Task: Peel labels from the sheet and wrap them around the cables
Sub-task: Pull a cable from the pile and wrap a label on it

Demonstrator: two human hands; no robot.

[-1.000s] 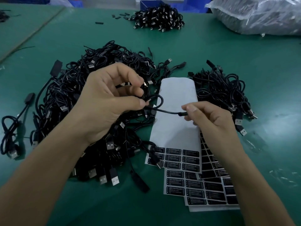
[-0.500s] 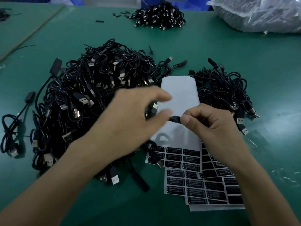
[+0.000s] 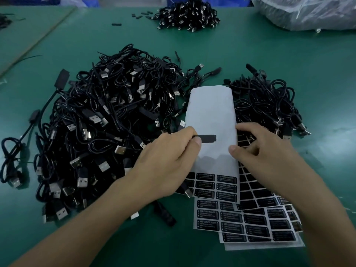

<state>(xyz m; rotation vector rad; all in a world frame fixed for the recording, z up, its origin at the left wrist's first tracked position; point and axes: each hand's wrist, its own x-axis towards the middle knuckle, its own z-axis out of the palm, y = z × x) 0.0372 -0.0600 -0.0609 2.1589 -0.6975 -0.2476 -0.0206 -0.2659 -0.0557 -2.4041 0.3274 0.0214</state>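
The left hand point(image 3: 169, 157) pinches a cable end point(image 3: 208, 138) lying crosswise over the label sheet point(image 3: 212, 112), tip toward the right hand point(image 3: 264, 151) curled at the sheet's right edge; whether that grip holds anything is unclear.

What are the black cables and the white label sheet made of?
Cables: probably soft plastic or rubber skin, dull black, bending into loops; their USB plugs shine like metal. Label sheet: likely smooth paper, curling at its top.

dim, cool cast | soft shadows | edges curved | slight blur
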